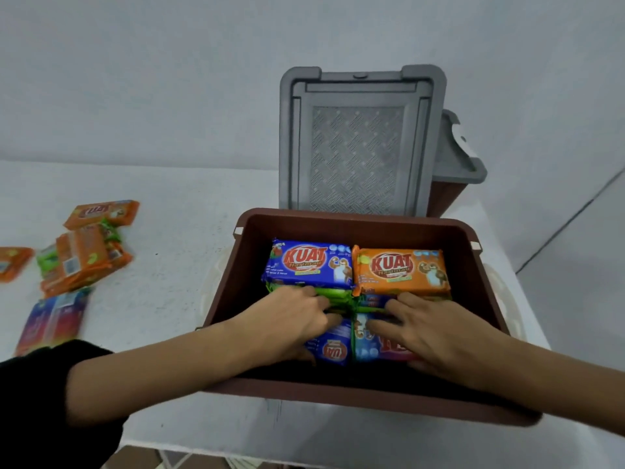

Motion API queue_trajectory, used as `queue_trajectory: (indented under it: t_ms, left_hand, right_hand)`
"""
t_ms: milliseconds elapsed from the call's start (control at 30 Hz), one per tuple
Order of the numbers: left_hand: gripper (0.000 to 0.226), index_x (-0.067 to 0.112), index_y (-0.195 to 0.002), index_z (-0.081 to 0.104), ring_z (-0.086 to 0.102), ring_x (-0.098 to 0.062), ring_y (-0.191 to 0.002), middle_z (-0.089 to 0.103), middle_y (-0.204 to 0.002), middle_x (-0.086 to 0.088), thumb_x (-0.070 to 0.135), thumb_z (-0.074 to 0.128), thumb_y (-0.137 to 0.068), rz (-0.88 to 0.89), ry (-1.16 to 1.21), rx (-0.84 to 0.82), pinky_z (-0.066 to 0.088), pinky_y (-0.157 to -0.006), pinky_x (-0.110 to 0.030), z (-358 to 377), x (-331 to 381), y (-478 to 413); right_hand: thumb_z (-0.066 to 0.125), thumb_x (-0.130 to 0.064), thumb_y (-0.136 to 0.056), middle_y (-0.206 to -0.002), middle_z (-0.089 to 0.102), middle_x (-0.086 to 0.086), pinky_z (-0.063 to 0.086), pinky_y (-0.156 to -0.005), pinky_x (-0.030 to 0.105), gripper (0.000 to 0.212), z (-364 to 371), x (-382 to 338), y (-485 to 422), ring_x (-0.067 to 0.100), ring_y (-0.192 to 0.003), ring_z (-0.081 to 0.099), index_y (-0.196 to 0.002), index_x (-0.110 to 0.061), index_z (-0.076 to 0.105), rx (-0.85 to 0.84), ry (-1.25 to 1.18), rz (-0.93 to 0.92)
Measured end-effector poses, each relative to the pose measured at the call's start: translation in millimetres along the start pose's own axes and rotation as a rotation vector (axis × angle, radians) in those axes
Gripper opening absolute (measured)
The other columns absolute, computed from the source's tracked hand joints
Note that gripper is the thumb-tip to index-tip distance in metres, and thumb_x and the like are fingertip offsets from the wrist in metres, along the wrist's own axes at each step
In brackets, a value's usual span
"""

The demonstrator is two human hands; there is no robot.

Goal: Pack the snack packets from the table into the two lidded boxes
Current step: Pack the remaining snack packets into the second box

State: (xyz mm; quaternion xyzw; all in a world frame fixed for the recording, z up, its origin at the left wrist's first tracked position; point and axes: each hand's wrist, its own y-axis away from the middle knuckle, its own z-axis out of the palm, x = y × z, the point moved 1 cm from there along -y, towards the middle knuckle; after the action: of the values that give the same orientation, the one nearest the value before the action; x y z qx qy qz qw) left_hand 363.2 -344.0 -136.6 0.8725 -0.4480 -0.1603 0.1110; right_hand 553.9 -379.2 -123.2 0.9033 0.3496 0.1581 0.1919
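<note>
Sleeve: your black sleeve (40,384) sits lowest in view, left of the brown box (355,219), and the bare forearm reaches over the box's near wall.
Left hand: your left hand (297,319) lies inside the brown box with its fingers stretched out on a green packet (334,294). It presses and grips nothing, which looks like levelling the layer.
Right hand: your right hand (426,330) lies just beside it in the box, fingers spread apart on the front-row packets (378,348). It also presses rather than holds.
Back row: a blue packet (307,265) and an orange packet (400,270) lie face up, side by side, towards the box's far wall, probably so that more can stack on top.
Lid: the grey lid (355,147) stands upright behind the brown box, which keeps the opening free for both arms.
Second box: the second box (446,194) stands behind the brown box to the right, mostly hidden by that lid.
Loose packets: an orange pile (84,258) and a purple packet (50,319) lie on the desk (176,204), well left of the brown box, so the packing looks only partly done.
</note>
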Motion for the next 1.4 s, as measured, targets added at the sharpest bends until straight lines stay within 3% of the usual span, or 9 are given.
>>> queue_trajectory:
  t_ms: [200, 400, 533, 800, 933, 1000, 1133, 1267, 1400]
  left_hand:
    - [0.065, 0.017, -0.14, 0.034, 0.048, -0.029, -0.119, 0.047, -0.134, -0.009, 0.037, 0.061, -0.085, 0.047, -0.019, -0.036, 0.048, -0.091, -0.043, 4.3, -0.3, -2.3]
    - [0.059, 0.013, -0.139, 0.035, 0.049, -0.028, -0.118, 0.044, -0.135, -0.01, 0.037, 0.056, -0.089, 0.027, -0.034, 0.0, 0.047, -0.088, -0.04, -0.5, 3.2, -2.9]
    - [0.054, 0.014, -0.137, 0.04, 0.048, -0.028, -0.12, 0.04, -0.137, -0.008, 0.035, 0.056, -0.09, 0.033, -0.013, 0.04, 0.047, -0.09, -0.04, -2.1, 1.1, -1.2]
    - [0.063, 0.018, -0.143, 0.03, 0.043, -0.028, -0.125, 0.039, -0.14, -0.008, 0.026, 0.059, -0.089, 0.105, -0.043, 0.003, 0.046, -0.096, -0.042, 1.5, -2.3, -1.0]
    - [0.05, 0.021, -0.137, 0.043, 0.049, -0.018, -0.12, 0.049, -0.135, 0.0, 0.032, 0.057, -0.09, 0.074, 0.195, 0.082, 0.048, -0.093, -0.034, -5.0, -7.2, 3.0]
    - [0.038, 0.022, -0.126, 0.056, 0.057, -0.01, -0.109, 0.06, -0.124, 0.003, 0.032, 0.057, -0.09, 0.03, 0.41, 0.239, 0.049, -0.089, -0.027, -16.6, -12.3, 11.7]
    - [0.026, 0.022, -0.111, 0.067, 0.062, -0.003, -0.085, 0.068, -0.103, 0.005, 0.031, 0.06, -0.087, -0.13, 0.562, 0.55, 0.051, -0.074, -0.021, -33.7, -46.2, 43.6]
    - [0.024, 0.022, -0.105, 0.07, 0.061, -0.004, -0.085, 0.067, -0.098, 0.005, 0.031, 0.061, -0.084, -0.374, 0.599, 0.771, 0.054, -0.072, -0.024, -25.9, -99.3, 95.5]
    - [0.039, 0.026, -0.114, 0.065, 0.059, -0.016, -0.104, 0.061, -0.114, 0.0, 0.043, 0.057, -0.08, -0.756, 0.592, 0.785, 0.051, -0.086, -0.034, 7.0, -154.6, 157.4]
  right_hand:
    - [0.049, -0.029, -0.094, -0.153, 0.013, 0.016, 0.033, -0.109, 0.04, 0.071, 1.7, -0.5, -8.3, 0.03, -0.135, 0.027, -0.148, -0.024, 0.003, -0.06, 0.025, -0.047]
    - [0.054, -0.028, -0.092, -0.15, 0.021, 0.017, 0.042, -0.101, 0.04, 0.07, -1.3, -2.6, -16.1, 0.031, -0.126, 0.04, -0.147, -0.023, 0.011, -0.01, 0.023, -0.036]
    - [0.054, -0.031, -0.091, -0.15, 0.022, 0.012, 0.042, -0.103, 0.039, 0.069, -0.3, -2.3, -16.6, 0.029, -0.131, 0.037, -0.146, -0.027, 0.012, -0.015, 0.019, -0.003]
    - [0.052, -0.04, -0.091, -0.152, 0.023, 0.007, 0.04, -0.106, 0.039, 0.069, -3.0, -3.2, -16.6, 0.026, -0.134, 0.036, -0.147, -0.028, 0.013, -0.008, 0.024, 0.023]
    - [0.05, -0.048, -0.089, -0.144, 0.037, -0.003, 0.041, -0.098, 0.025, 0.059, -12.1, -0.2, -11.1, 0.014, -0.127, 0.043, -0.142, -0.032, 0.029, 0.078, -0.145, 0.029]
    - [0.053, -0.049, -0.088, -0.128, 0.053, -0.01, 0.044, -0.084, 0.018, 0.048, -23.2, 1.0, -7.8, 0.005, -0.108, 0.053, -0.133, -0.034, 0.043, 0.204, -0.286, 0.036]
    - [0.064, -0.04, -0.081, -0.096, 0.061, -0.01, 0.05, -0.074, 0.026, 0.036, -59.0, 4.2, -14.4, 0.003, -0.081, 0.057, -0.116, -0.033, 0.06, 0.524, -0.52, 0.042]
    - [0.065, -0.033, -0.083, -0.111, 0.057, -0.012, 0.044, -0.077, 0.009, 0.048, -110.7, -5.1, -45.0, 0.004, -0.099, 0.055, -0.128, -0.039, 0.049, 0.613, -0.688, -0.067]
    - [0.063, -0.033, -0.084, -0.128, 0.053, -0.004, 0.04, -0.089, 0.019, 0.058, -158.1, -30.4, -102.9, 0.009, -0.111, 0.051, -0.136, -0.041, 0.037, 0.641, -0.706, -0.158]
